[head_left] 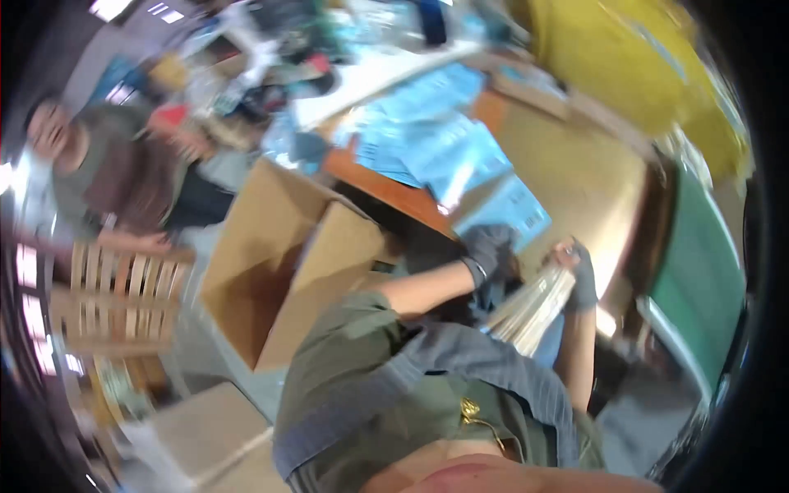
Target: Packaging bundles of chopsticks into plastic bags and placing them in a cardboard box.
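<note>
My right hand (582, 275), in a dark grey glove with bare fingertips, is closed on the upper end of a bundle of thin, pale, flat packets (532, 311). The bundle hangs tilted in front of my body, its edges fanned, and a blue surface shows beside its lower end. Also gloved, my left hand (491, 249) is at the near edge of a light blue flat packet (514, 215) on the table; blur hides its fingers. Several more blue packets (427, 131) lie overlapping beyond it, across the orange and tan tabletop (575, 156).
An open cardboard box (283, 263) stands to my left, with a closed carton (205, 427) lower down. Past a slatted wooden crate (123, 296), another person (123, 164) sits. A green chair back (699, 271) is at right, below a large yellow sack (633, 66).
</note>
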`<move>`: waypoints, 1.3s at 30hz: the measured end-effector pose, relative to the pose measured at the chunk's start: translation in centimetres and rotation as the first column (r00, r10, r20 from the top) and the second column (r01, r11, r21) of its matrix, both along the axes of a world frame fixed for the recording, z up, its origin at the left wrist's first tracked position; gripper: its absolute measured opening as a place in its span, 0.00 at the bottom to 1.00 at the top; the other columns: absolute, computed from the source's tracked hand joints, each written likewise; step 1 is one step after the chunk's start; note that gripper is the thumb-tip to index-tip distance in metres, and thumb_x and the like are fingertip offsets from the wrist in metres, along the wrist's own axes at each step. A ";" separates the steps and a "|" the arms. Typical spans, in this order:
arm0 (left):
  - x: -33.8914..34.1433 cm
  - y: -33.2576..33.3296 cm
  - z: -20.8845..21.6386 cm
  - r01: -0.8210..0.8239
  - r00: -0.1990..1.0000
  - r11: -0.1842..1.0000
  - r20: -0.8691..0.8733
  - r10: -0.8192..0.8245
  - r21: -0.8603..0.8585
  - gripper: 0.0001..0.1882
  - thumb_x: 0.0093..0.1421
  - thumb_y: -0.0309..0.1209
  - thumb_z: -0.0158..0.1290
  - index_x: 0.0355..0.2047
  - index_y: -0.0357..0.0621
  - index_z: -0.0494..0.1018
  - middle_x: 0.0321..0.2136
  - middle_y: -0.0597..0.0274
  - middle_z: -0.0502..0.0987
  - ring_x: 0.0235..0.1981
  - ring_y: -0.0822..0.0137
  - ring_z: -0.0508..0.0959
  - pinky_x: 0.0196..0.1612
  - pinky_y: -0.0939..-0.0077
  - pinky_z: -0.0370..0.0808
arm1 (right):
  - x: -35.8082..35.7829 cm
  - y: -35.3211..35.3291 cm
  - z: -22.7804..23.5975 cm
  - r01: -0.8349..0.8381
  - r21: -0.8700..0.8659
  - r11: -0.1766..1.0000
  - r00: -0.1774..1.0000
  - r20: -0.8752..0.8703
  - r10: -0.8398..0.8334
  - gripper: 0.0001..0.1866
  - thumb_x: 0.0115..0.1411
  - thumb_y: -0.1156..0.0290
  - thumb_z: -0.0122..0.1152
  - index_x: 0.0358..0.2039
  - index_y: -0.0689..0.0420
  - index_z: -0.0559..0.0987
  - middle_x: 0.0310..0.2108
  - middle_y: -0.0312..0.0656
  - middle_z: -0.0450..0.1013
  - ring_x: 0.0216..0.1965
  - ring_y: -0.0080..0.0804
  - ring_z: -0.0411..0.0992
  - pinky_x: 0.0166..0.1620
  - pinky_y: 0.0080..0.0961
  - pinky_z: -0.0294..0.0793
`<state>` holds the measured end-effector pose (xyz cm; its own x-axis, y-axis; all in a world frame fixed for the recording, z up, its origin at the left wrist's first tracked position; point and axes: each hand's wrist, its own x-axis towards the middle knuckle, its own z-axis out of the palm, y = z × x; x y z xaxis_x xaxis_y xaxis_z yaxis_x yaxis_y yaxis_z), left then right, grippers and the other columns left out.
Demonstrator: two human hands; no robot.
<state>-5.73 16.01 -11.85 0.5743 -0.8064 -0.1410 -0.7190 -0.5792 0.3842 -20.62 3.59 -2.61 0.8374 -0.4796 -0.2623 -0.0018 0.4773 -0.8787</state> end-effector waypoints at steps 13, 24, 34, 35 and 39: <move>4.7 2.4 3.0 0.009 0.992 0.974 0.125 0.020 -0.227 0.14 0.56 0.42 0.51 0.29 0.44 0.78 0.24 0.49 0.78 0.29 0.51 0.79 0.33 0.56 0.73 | 2.3 0.1 -0.9 -0.228 0.189 0.955 0.963 0.190 0.192 0.28 0.50 0.70 0.62 0.53 0.60 0.67 0.24 0.38 0.71 0.25 0.32 0.72 0.30 0.25 0.75; 3.8 1.7 5.2 -0.177 0.970 0.925 -0.217 0.106 -0.336 0.10 0.53 0.34 0.52 0.30 0.40 0.75 0.26 0.47 0.78 0.30 0.49 0.78 0.32 0.58 0.73 | 6.0 0.3 -4.8 -0.370 0.215 0.904 0.929 0.090 0.358 0.37 0.45 0.72 0.57 0.59 0.65 0.62 0.24 0.43 0.72 0.28 0.35 0.75 0.34 0.28 0.75; 5.5 1.4 1.8 0.027 0.995 0.996 -0.089 -0.034 -0.080 0.12 0.54 0.33 0.52 0.38 0.45 0.76 0.29 0.49 0.78 0.32 0.50 0.79 0.34 0.55 0.73 | 7.1 1.4 -1.0 -0.354 0.021 0.935 0.934 0.051 0.352 0.39 0.44 0.71 0.57 0.60 0.63 0.61 0.23 0.42 0.71 0.25 0.34 0.74 0.30 0.27 0.75; 5.2 1.5 1.3 0.031 0.995 0.996 -0.097 -0.039 -0.080 0.12 0.54 0.33 0.52 0.38 0.45 0.76 0.29 0.49 0.78 0.32 0.50 0.79 0.34 0.55 0.73 | 7.1 1.5 -0.7 -0.348 -0.012 0.937 0.937 0.040 0.348 0.39 0.43 0.71 0.57 0.59 0.63 0.62 0.22 0.42 0.71 0.24 0.34 0.74 0.30 0.26 0.75; 4.6 0.9 0.7 -0.031 0.984 0.983 -0.179 -0.001 -0.182 0.09 0.55 0.34 0.51 0.33 0.44 0.77 0.28 0.48 0.78 0.32 0.48 0.78 0.34 0.56 0.72 | 6.7 1.1 -2.4 -0.320 0.089 0.943 0.947 0.016 0.320 0.37 0.42 0.71 0.55 0.57 0.69 0.64 0.25 0.44 0.72 0.27 0.36 0.74 0.35 0.27 0.74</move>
<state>-1.17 16.92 -11.19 0.5656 -0.8194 -0.0925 -0.6216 -0.4974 0.6051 -13.94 4.70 -5.03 0.9433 -0.1608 -0.2903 -0.1661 0.5284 -0.8326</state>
